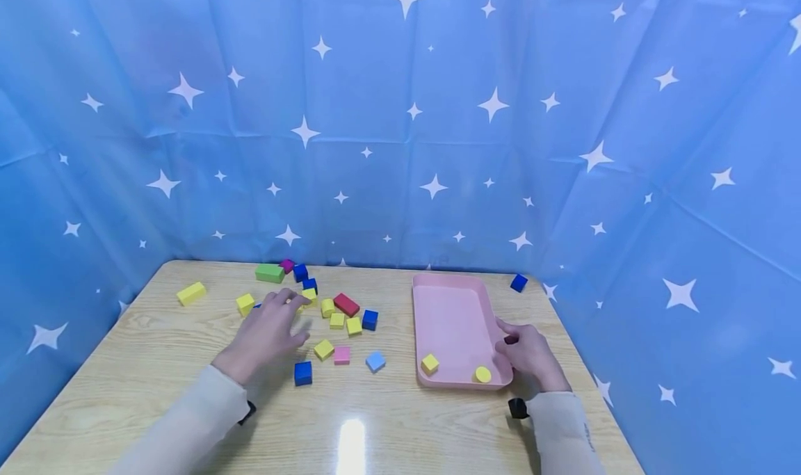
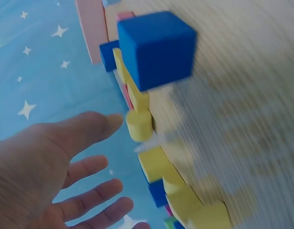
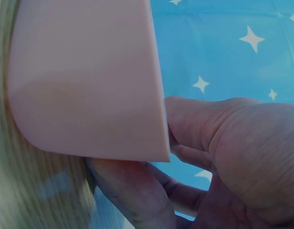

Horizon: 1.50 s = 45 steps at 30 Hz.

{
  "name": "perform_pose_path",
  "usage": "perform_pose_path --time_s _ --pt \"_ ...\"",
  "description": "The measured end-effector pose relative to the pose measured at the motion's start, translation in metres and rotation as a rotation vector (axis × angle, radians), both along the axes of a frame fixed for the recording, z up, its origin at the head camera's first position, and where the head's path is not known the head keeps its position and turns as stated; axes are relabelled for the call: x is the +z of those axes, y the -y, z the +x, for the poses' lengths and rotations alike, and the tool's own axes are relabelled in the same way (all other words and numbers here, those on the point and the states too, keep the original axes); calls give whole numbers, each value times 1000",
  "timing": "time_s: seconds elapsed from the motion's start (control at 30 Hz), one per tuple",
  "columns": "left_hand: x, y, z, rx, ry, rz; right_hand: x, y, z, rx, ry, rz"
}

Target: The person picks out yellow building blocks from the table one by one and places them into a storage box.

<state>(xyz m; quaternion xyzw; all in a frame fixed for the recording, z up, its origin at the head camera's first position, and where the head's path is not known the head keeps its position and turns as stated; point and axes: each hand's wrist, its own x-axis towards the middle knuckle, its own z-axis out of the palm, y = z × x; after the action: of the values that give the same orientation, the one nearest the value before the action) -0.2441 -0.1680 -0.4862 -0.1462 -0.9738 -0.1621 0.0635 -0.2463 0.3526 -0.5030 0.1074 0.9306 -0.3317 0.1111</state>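
My left hand (image 1: pixel 269 332) hovers over the left part of the table with fingers spread and nothing in them. Around its fingertips lie several yellow blocks (image 1: pixel 336 320), a yellow cylinder (image 1: pixel 327 308) and a red block (image 1: pixel 346 304). A dark blue cube (image 1: pixel 303 373) sits nearer, right of the wrist; in the left wrist view this blue cube (image 2: pixel 159 50) looms large. At the right, my right hand (image 1: pixel 532 357) pinches the side wall of a pink tray (image 1: pixel 447 322), thumb at the rim and fingers against the wall. Inside the tray are a yellow cube (image 1: pixel 430 364) and a yellow disc-topped piece (image 1: pixel 482 374).
A green block (image 1: pixel 269 273), a magenta block (image 1: pixel 286 266) and dark blue cubes (image 1: pixel 300 272) lie at the back. A yellow bar (image 1: pixel 191 293) is far left, a blue cube (image 1: pixel 519 283) back right. A starry blue curtain (image 1: pixel 400 148) hangs behind the table.
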Motion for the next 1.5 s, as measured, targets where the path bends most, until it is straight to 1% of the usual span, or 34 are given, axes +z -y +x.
perform_pose_path --time_s 0.17,0.33,0.47,0.63,0.83,1.03,1.23,1.33,1.5 --pt "-4 16 2 -21 10 -8 0 -1 1 2 -8 6" --pt "-10 31 6 -23 31 -29 0 2 1 8 -13 -12" --pt "-14 39 9 -43 42 -41 0 1 1 -2 2 -18" --pt "-16 42 7 -68 51 -62 -1 -3 1 -9 0 -12" --pt "-15 44 7 -92 85 -79 -2 -3 2 2 -1 -16" --pt "-16 47 5 -95 97 -90 -1 1 1 -16 4 -30" --pt "-17 48 1 -81 136 -92 -2 1 3 -11 7 -27" --pt "-17 47 0 -92 126 -107 -3 1 5 -22 9 -33" --pt "-14 45 -2 -109 117 -107 -2 1 4 -27 -8 -35"
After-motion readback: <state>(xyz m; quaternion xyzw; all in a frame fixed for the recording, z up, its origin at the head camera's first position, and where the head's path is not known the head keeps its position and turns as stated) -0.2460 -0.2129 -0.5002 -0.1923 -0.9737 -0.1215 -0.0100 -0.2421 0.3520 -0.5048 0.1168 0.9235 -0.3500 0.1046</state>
